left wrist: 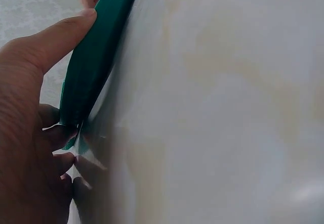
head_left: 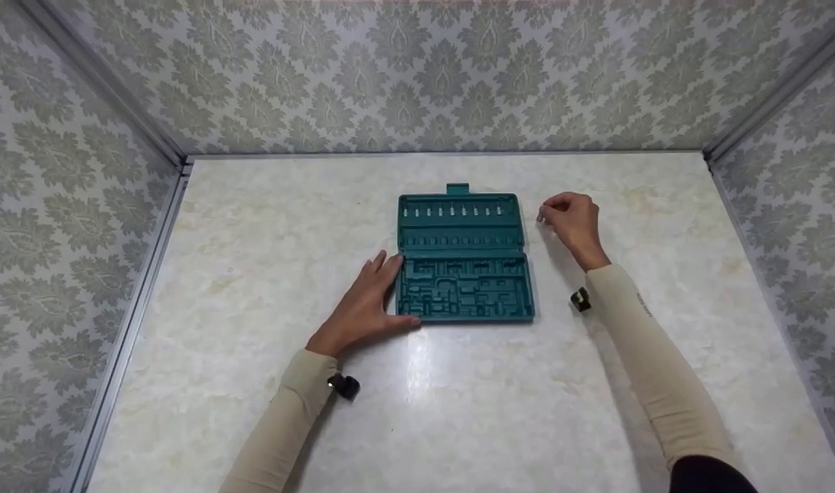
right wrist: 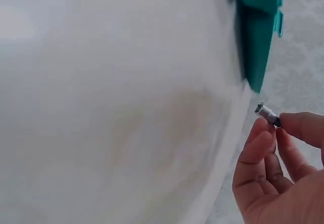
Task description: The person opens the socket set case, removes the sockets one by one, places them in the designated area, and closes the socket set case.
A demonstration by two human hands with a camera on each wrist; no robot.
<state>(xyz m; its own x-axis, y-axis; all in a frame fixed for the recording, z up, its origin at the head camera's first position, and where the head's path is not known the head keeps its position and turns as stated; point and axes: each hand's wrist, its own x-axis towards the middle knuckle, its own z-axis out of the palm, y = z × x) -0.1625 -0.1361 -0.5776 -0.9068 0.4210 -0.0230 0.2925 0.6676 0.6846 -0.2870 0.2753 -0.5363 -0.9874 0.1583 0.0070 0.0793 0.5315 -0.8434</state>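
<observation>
A green plastic case (head_left: 462,243) lies unfolded on the table, with a row of small silver sockets (head_left: 452,211) in its far half. My left hand (head_left: 366,305) rests at its near left corner, thumb along the front edge and fingers against the left side. In the left wrist view that thumb (left wrist: 66,34) touches the case wall (left wrist: 98,52). Right of the case, my right hand (head_left: 573,222) is raised and pinches a small silver socket (right wrist: 266,113) between thumb and fingertips. Its hollow end points away from the fingers; its dark end is partly covered.
The near half of the case has moulded recesses (head_left: 465,291). A latch tab (head_left: 457,188) sticks out at its far edge. Around it spreads the pale marbled table (head_left: 266,226), with patterned walls (head_left: 403,75) behind and at both sides.
</observation>
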